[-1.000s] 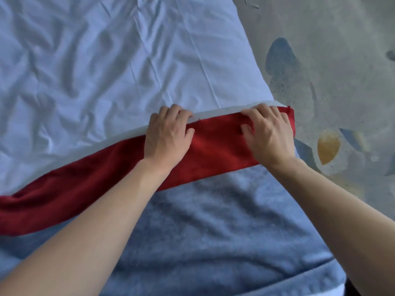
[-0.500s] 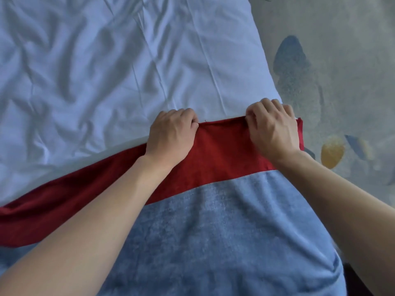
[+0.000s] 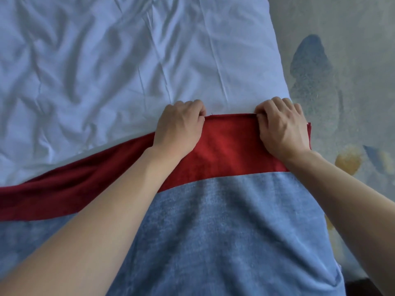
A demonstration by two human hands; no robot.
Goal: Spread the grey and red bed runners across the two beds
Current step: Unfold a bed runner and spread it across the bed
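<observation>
Pinching the far hem of the bed runner (image 3: 224, 201), both hands have their fingers curled over the red band's edge: the left hand (image 3: 179, 127) grips it near the middle of the visible stretch, and the right hand (image 3: 282, 127) grips it close to the right end, where the cloth hangs just past the side of the bed (image 3: 128, 60). The runner lies across the white sheet, its red band (image 3: 226, 150) on the far side and its grey panel (image 3: 213, 231) on the near side, reaching toward the person. Between the hands the hem runs straight and taut; left of the left hand the red band sags nearward and bunches into folds, so that part does not look spread yet. To do this step well, my judgement is that the hem should be drawn evenly away from the body with equal pull from both hands, keeping it parallel to the sheet's creases, then the grip walked leftward to lift out the bunched stretch. Pulling harder on one side would likely skew the band, and dragging rather than lifting may rumple the already wrinkled sheet beneath. The right end wants an even overhang above the patterned carpet (image 3: 342, 82). Only one bed is in view.
</observation>
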